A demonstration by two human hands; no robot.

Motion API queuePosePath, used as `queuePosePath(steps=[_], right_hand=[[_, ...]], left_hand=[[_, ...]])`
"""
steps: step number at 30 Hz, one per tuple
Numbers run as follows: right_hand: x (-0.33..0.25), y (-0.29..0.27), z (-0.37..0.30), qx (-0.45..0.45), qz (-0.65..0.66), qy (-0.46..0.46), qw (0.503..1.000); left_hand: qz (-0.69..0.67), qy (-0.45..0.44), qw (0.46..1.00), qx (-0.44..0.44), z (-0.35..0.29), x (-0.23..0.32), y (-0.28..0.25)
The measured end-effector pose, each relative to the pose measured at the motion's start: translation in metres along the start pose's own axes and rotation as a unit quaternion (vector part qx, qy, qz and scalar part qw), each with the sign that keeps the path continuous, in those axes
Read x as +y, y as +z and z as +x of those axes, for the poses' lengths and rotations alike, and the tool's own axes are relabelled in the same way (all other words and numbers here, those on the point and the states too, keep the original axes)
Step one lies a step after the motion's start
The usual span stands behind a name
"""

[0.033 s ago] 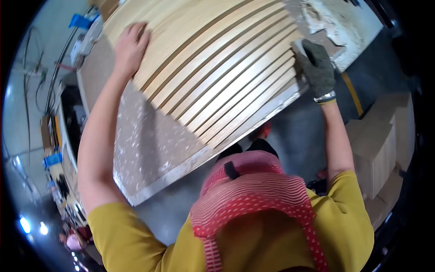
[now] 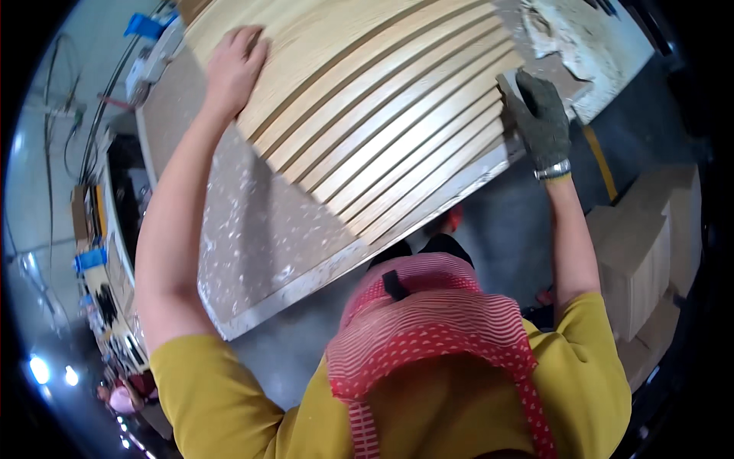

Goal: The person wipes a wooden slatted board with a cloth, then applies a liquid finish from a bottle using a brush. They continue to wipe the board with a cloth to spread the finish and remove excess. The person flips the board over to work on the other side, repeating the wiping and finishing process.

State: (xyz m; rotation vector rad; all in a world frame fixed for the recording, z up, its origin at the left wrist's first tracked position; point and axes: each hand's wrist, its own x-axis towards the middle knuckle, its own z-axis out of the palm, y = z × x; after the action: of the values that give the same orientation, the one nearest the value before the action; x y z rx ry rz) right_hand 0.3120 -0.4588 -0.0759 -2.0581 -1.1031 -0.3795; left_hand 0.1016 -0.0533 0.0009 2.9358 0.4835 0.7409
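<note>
A pale wooden panel (image 2: 306,69) with long, gently curved slats and dark grooves between them lies slanted on the worktable (image 2: 267,229). My bare left hand (image 2: 237,69) rests on the panel's upper left part, fingers laid on the wood and holding nothing. At the panel's right end, my right hand (image 2: 547,126) wears a dark grey glove. It is closed around a flat block with a pale grey face (image 2: 510,86), which is against the slat ends. The glove covers most of the block, so its exact kind is hidden.
The table's pale front edge (image 2: 290,302) runs diagonally before me. A torn whitish sheet (image 2: 562,42) lies at the far right. Cardboard boxes (image 2: 638,252) stand on the floor at right. Cables (image 2: 95,115) and a tool-strewn bench (image 2: 107,298) are at left.
The whole view has shifted slightly, with the panel and table appearing a little farther right. Both hands keep nearly the same places at the panel.
</note>
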Motion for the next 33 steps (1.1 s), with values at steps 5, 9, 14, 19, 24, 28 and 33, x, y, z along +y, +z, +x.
queuePosePath(steps=[5,9,14,19,24,28,33], right_hand=[[-0.133,0.034,-0.053,-0.053,0.046,-0.122,0.990],[-0.214,0.063,-0.090,-0.268,0.083,-0.186,0.942],[-0.213,0.044,-0.084,-0.266,0.160,-0.202,0.929],[-0.083,-0.006,-0.002,-0.036,0.046,-0.139,0.989],[0.036,-0.022,0.039,0.013,0.035,0.113,0.993],[0.046,-0.012,0.051,0.002,0.034,0.116,0.993],[0.019,-0.010,0.044,-0.040,-0.029,-0.009,0.999]], left_hand=[[-0.010,-0.008,1.000,0.008,-0.008,-0.006,-0.006],[-0.051,-0.043,0.998,-0.007,-0.007,0.001,-0.006],[-0.030,-0.037,0.999,-0.003,-0.003,-0.001,-0.001],[-0.011,-0.058,0.998,0.010,-0.015,-0.006,-0.010],[-0.014,-0.047,0.999,-0.011,-0.004,0.010,-0.011],[-0.034,-0.058,0.997,-0.024,-0.001,0.019,-0.015],[-0.016,-0.061,0.998,-0.022,-0.003,0.019,-0.017]])
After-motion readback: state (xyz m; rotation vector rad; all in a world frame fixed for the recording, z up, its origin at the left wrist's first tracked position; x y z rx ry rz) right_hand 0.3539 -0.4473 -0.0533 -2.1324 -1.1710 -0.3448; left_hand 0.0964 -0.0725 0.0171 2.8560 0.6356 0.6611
